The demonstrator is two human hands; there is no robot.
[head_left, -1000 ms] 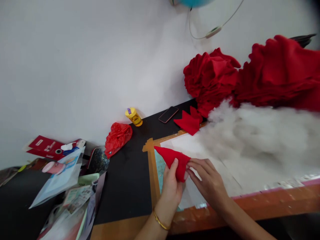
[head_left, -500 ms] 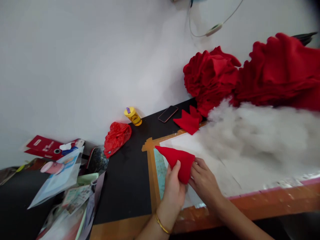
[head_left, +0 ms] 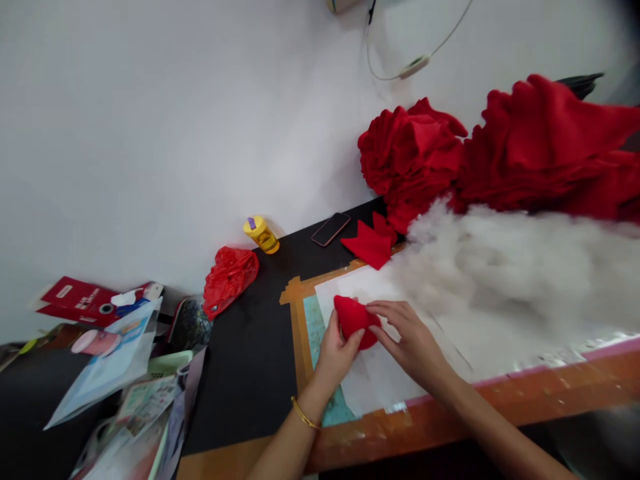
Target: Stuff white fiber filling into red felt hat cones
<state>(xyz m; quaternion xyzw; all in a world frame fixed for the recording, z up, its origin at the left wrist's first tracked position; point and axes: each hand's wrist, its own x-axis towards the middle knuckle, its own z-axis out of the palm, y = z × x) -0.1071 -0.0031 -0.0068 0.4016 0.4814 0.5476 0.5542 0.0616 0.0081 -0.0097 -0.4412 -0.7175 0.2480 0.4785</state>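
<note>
A small red felt cone [head_left: 354, 319] is held between my two hands above the white sheet [head_left: 370, 383]. My left hand [head_left: 336, 350] wraps its near left side, thumb pressed on the fabric. At the cone's right edge, my right hand [head_left: 413, 340] pinches with thumb and fingertips. The cone looks bunched, and its pointed tip does not show as a long point. Close by on the right lies a heap of fluffy white stuffing [head_left: 505, 267]. Flat red felt pieces [head_left: 369, 245] rest on the table beyond my hands.
Big stacks of red felt [head_left: 410, 157] stand against the wall at the back right. A phone [head_left: 331, 229], a yellow-lidded jar [head_left: 261, 235] and a red plastic bag [head_left: 230, 280] sit along the wall side. Papers, a pink cup [head_left: 96, 339] and a red box [head_left: 80, 301] crowd the left.
The cone's long point, earlier aimed left, no longer shows; the felt now looks rounded and bunched. My right hand has shifted from the wide end's underside to pinch its right edge.
</note>
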